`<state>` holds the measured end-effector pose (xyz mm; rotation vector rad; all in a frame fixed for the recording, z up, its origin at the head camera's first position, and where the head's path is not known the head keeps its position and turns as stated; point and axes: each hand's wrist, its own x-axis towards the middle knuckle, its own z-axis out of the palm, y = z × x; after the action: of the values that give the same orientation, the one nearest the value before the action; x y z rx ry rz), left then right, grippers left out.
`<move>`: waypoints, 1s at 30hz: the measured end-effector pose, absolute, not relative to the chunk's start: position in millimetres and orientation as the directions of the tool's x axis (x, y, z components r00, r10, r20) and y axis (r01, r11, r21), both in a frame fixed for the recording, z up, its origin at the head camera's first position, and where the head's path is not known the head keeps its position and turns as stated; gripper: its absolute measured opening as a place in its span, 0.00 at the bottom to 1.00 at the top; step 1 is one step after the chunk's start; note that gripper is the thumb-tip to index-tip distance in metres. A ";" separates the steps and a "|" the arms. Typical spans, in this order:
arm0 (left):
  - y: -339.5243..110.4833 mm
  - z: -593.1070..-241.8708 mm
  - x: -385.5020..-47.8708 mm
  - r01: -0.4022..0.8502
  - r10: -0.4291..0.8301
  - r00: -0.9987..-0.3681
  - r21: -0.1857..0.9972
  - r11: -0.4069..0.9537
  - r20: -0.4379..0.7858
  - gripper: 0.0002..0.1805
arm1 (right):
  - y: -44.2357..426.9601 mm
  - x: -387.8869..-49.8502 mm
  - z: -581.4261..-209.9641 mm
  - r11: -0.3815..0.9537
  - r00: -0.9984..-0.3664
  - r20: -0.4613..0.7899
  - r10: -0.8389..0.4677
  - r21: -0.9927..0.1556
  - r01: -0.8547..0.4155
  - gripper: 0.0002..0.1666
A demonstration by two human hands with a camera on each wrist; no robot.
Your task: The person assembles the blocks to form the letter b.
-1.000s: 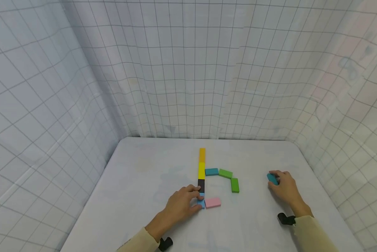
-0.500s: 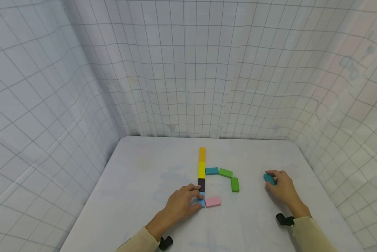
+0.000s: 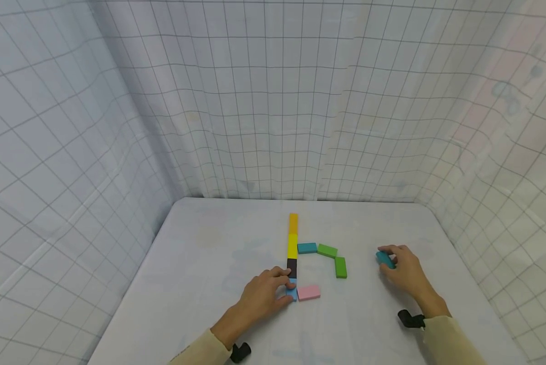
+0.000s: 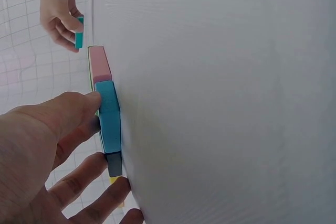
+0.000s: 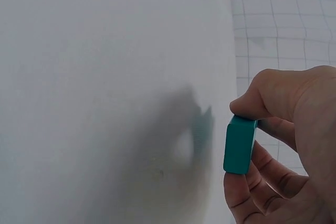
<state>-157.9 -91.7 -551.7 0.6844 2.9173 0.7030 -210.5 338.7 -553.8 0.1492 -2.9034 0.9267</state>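
A column of flat domino-like blocks runs away from me: an orange block (image 3: 293, 223), a yellow block (image 3: 292, 246), a black block (image 3: 292, 267) and a light blue block (image 4: 109, 116) nearest. My left hand (image 3: 264, 296) holds the light blue block between thumb and finger, with other fingertips by the black one. Off to the right, my right hand (image 3: 407, 271) pinches a teal block (image 5: 240, 145) between thumb and fingers. A shadow below suggests it is raised off the table. Fingers partly cover the light blue block in the head view.
From the column, a second teal block (image 3: 306, 248), a light green block (image 3: 327, 251) and a green block (image 3: 340, 267) curve rightward. A pink block (image 3: 308, 292) lies beside the light blue one. Gridded white curtains (image 3: 273, 101) surround the white table (image 3: 199, 243).
My right hand has moved a little left, towards the blocks, carrying the teal block. The left hand and the laid blocks stay put.
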 end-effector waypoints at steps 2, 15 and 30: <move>-91.9 -551.5 -157.7 0.409 0.436 -0.899 0.446 0.796 0.046 0.12 | 335.9 -209.2 -551.8 0.811 -0.988 0.129 -0.079 -0.568 -0.139 0.27; -91.4 -551.3 -157.3 0.400 0.430 -0.902 0.452 0.798 0.038 0.12 | 318.5 -202.5 -538.7 0.804 -0.972 0.171 -0.159 -0.549 -0.228 0.25; -91.7 -551.2 -157.0 0.394 0.428 -0.903 0.464 0.794 0.035 0.12 | 303.7 -202.1 -530.6 0.785 -0.941 0.218 -0.257 -0.521 -0.335 0.26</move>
<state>-157.0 -91.7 -551.2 0.6666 2.9067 0.7271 -202.1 303.7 -530.6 0.4735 -2.8388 0.8670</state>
